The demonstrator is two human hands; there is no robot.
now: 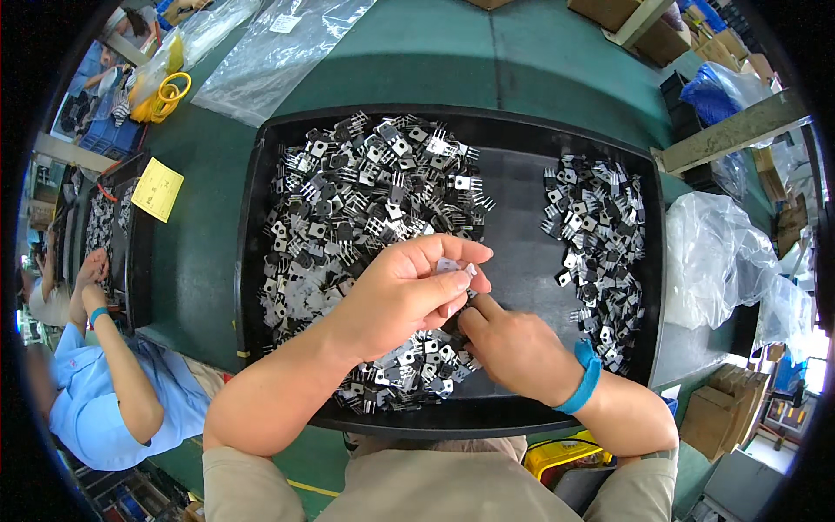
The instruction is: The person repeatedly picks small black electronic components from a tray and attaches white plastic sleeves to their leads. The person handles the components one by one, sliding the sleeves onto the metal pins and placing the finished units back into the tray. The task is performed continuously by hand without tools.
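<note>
My left hand [396,296] is closed around small whitish, translucent pieces [454,266] that show between the thumb and fingers. Just beside it, the fingers of my right hand [517,348] are bent together in a pinch; what they hold, if anything, is hidden. Both hands are over a black tray [513,217]. Under and around the left hand spreads a large heap of three-legged transistors [348,191] with black bodies and metal tabs. A smaller pile of transistors [596,244] lies along the tray's right side. More whitish pieces [300,300] lie on the large heap at left.
The tray stands on a green table [417,70]. Behind it lies a clear plastic bag [278,61]; crumpled plastic [718,257] sits to the right. A yellow paper [156,189] is at left, near a co-worker in blue [122,391] at another tray. A metal post [731,130] stands at right.
</note>
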